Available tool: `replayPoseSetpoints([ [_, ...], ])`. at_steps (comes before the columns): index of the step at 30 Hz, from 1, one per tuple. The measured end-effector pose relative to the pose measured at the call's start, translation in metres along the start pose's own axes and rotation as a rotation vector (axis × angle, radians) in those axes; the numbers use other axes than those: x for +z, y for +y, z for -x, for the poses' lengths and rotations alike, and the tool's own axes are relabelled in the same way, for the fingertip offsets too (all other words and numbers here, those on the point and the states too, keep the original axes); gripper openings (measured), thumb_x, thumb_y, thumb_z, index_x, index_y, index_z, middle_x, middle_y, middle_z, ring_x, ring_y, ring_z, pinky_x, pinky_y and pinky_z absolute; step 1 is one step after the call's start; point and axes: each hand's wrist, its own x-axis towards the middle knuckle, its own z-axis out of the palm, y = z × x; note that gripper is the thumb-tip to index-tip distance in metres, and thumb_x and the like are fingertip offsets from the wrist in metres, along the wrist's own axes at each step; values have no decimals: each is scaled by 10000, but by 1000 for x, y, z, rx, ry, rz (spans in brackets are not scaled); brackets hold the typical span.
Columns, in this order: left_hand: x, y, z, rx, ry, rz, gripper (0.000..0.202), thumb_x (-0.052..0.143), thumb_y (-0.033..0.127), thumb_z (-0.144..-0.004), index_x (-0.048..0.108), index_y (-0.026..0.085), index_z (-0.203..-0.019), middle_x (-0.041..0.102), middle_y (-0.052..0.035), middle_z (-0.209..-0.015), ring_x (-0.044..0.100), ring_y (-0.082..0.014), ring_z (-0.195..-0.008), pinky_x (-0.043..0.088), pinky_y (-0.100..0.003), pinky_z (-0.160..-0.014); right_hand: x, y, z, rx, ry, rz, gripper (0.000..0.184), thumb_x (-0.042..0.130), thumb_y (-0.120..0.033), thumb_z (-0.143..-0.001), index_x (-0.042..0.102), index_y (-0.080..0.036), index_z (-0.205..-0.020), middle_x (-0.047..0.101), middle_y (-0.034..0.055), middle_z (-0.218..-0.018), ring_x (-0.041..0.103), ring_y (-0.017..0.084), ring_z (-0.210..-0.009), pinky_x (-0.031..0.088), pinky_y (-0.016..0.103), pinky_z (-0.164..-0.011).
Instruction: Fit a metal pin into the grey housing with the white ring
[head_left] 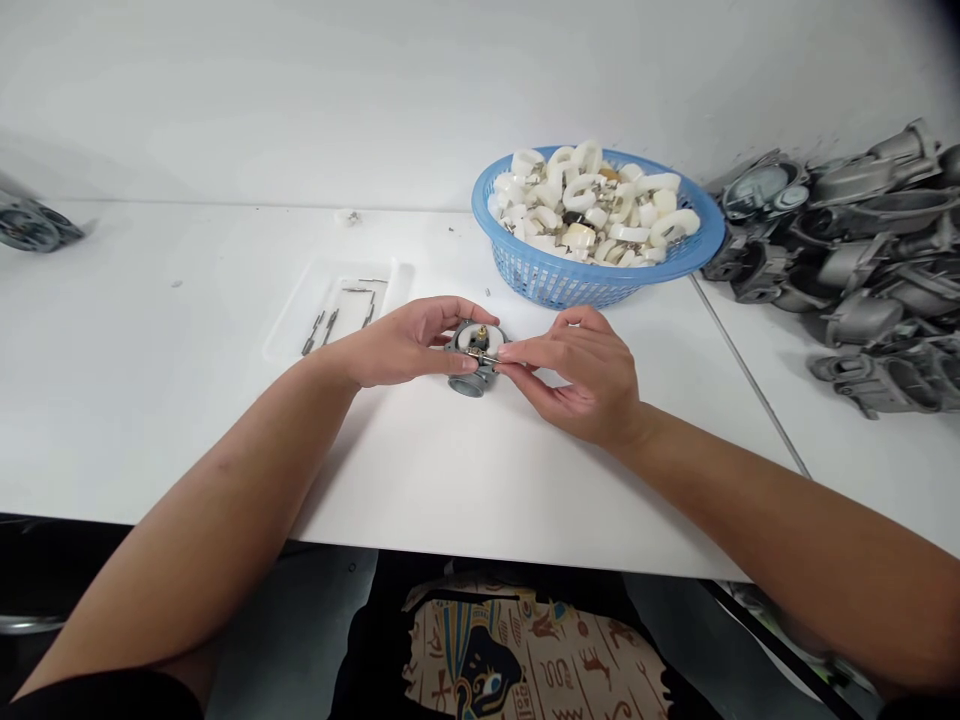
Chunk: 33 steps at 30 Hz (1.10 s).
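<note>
A grey metal carburetor body (468, 385) sits on the white table in front of me, its open side facing up. Inside it lies a white ring-shaped float (495, 337), with a brass jet (482, 331) standing in the middle. My left hand (405, 345) is closed around the body from the left, thumb in front and fingers behind. From the right, my right hand (581, 375) pinches a thin metal pin (491, 359) between thumb and forefinger, at the near edge of the float. The pin's far tip is too small to make out.
A shallow white tray (281, 335) with several slim metal pieces lies behind my left hand. Further back stands a blue basket (709, 250) heaped with white floats. Grey carburetor bodies (862, 270) are piled at the right, and another metal body (34, 226) is at far left.
</note>
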Motion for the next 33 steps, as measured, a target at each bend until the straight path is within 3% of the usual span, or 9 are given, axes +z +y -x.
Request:
replayPoseSetpoints([
  [18,3,0,1,-9,12,-52,435,722,282,-834,542,186,-1219,589,-103,-1129,600,-164,-951,553,-349,-798,-2,-5,-1,186,-22,-166,168,715,-86,-828,637,-229,-868,712,-72,-731,532,83,-518,453,311,-661],
  [33,2,-1,0,11,25,-105,452,729,276,-818,549,186,-1223,608,-104,-1108,597,-185,-996,541,-359,-817,2,-8,-2,175,3,-139,171,714,-76,-819,639,-228,-844,706,-75,-699,546,82,-505,439,315,-659],
])
